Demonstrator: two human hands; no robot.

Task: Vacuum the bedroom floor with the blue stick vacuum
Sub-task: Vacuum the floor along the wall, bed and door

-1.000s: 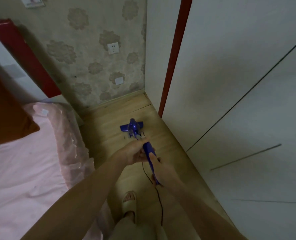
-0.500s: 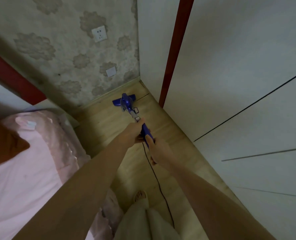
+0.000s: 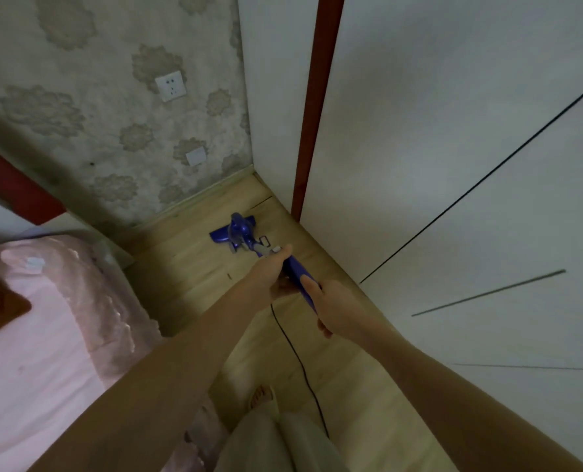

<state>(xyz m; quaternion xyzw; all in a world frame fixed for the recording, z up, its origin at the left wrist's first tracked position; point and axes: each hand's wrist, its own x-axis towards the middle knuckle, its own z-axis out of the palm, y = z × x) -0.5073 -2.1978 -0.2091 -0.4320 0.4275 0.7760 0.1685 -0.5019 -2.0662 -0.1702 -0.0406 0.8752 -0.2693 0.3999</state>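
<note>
Both hands are on the blue plastic stick vacuum [image 3: 295, 272] here. The left hand [image 3: 272, 271] is wrapped around the shaft farther forward, fingers curled round it, and the right hand [image 3: 334, 306] grips the handle end nearer the body with the thumb lying along the top. So both are closed tight on it, nothing loose.

The vacuum's flat blue floor head [image 3: 233, 232] sits on the light wooden plank floor [image 3: 194, 277], out in the far corner, close to the skirting of the beige flower-patterned wallpaper wall [image 3: 113, 107] and just left of the dark red vertical trim [image 3: 314, 107] on the white wardrobe doors [image 3: 453, 148] that run down the right side. A thin black power cord [image 3: 300, 362] trails from the handle back along the floor toward the person's light trousers [image 3: 283, 444], with bare toes [image 3: 261, 393] peeking out just beside it.

On the left there's a bed with pink satin bedding [image 3: 45, 335] and a ruffled edge hanging down beside the floor strip. A white wall socket [image 3: 171, 86] sits on the wallpaper, with a smaller white plate [image 3: 195, 156] lower down.
</note>
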